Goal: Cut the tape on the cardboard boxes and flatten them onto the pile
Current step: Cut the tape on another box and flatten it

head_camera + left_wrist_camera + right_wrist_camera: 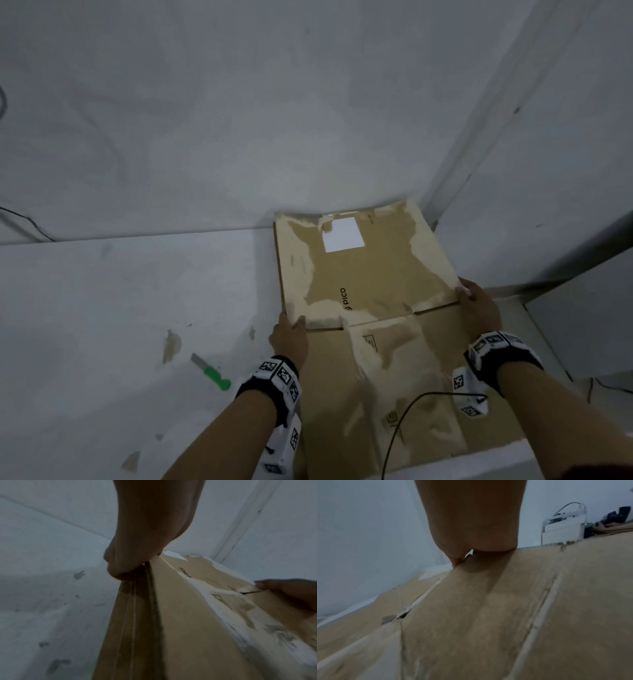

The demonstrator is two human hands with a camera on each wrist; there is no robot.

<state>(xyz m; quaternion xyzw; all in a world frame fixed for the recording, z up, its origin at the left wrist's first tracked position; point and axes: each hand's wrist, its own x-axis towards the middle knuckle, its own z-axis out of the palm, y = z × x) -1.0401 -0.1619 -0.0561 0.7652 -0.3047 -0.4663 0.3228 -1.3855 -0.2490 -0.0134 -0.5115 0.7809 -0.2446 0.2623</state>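
Both hands held the flattened box (370,274) by its side edges in the floor's (120,308) far right corner: the left hand (289,337) and right hand (479,308) curled over them. Uneven release could skew it. Only the head view showed the knife (210,371).

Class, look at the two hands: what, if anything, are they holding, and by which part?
Both hold the flattened cardboard box: the left hand grips its left edge, the right hand its right edge.
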